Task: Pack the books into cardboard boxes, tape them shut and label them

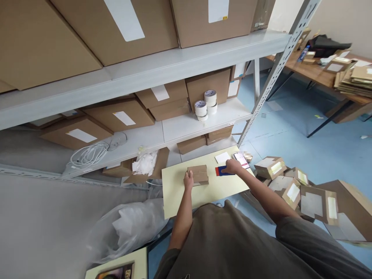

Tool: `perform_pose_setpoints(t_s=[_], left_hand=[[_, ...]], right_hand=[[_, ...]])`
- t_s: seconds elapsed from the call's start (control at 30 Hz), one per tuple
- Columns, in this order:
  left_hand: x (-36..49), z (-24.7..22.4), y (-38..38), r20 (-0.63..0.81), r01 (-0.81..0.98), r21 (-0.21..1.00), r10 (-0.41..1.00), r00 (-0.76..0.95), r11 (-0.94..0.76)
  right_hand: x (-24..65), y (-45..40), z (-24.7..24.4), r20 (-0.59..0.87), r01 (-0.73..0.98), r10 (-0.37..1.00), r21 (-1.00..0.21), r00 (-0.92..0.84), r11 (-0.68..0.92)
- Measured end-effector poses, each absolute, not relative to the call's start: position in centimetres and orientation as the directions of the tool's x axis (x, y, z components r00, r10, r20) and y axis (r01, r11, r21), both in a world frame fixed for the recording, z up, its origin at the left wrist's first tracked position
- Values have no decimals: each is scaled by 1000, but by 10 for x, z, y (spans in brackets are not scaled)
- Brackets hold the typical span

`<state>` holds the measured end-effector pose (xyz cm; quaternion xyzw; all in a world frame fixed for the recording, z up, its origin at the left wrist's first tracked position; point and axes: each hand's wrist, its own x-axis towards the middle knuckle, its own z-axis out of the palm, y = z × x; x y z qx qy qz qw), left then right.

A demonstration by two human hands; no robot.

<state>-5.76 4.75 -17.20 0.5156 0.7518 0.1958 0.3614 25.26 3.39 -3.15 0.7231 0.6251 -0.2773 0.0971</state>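
My left hand (188, 180) grips the left side of a small brown cardboard box (199, 174), its thumb over the top. The box lies on a pale yellow tabletop (177, 197). To the right, my right hand (233, 166) is closed at the right part of a flat blue item with a red-orange end (222, 171), perhaps a packet or a card; its kind is not clear. A white square sheet or pad (222, 157) lies just beyond it. Close to my right hand rests a phone (241, 160) with a lit screen.
Grey metal shelving (203, 135) stands just past the table, with cartons and white tape rolls (201, 108). A coiled white cable (92, 154) lies on the shelf. Cardboard boxes (270, 166) pile up on the right; a plastic bag (136, 224) is at left. A brown table (319, 75) stands farther back.
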Motion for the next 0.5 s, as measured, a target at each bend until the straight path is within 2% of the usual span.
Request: perform_pose_setpoints(t_s=[0.3, 0.43, 0.5], left_hand=[[-55, -170, 42, -331, 655, 646, 917, -222, 391], [-58, -168, 41, -345, 657, 633, 909, -234, 409], [-59, -168, 42, -352, 657, 630, 906, -233, 414]], right_hand=[[180, 37, -77, -514, 936, 848, -218, 128, -274], [209, 12, -89, -534, 903, 814, -196, 229, -382], [228, -6, -94, -536, 878, 807, -229, 247, -420]])
